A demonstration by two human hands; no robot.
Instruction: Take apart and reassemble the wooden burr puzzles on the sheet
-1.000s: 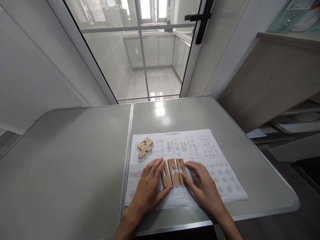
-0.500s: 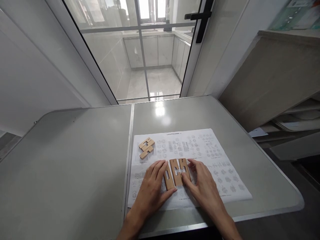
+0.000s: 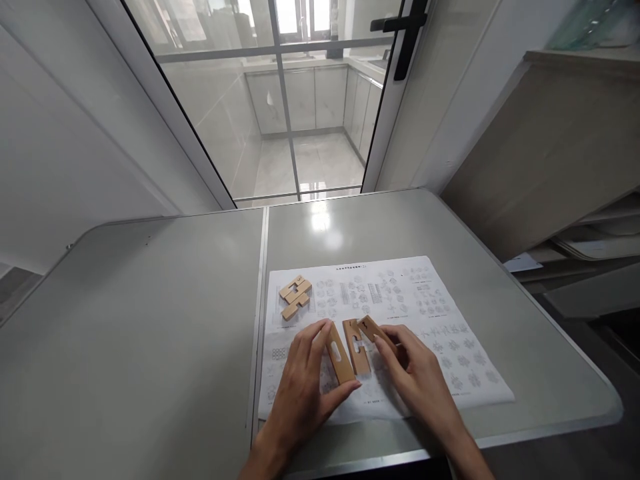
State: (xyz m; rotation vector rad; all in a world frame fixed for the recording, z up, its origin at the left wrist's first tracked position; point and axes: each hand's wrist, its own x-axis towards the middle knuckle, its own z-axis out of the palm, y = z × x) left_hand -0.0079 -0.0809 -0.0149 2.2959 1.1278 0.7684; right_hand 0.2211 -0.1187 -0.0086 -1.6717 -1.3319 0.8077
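Observation:
My left hand grips a wooden piece with an oval slot between thumb and fingers, at the lower middle of the printed sheet. My right hand pinches a second wooden piece with a dark mark at its top, tilted to the left. Between the hands a notched wooden piece lies on the paper, its upper right edge close to the tilted one. Several light wooden pieces lie together at the sheet's upper left.
The grey table has a metal seam left of the sheet. Beyond its far edge stands a glass door with a black handle. A wooden shelf unit is at the right.
My right hand has raised and tilted its piece away from the notched middle piece. The slotted piece in my left hand has tipped, showing more of its face.

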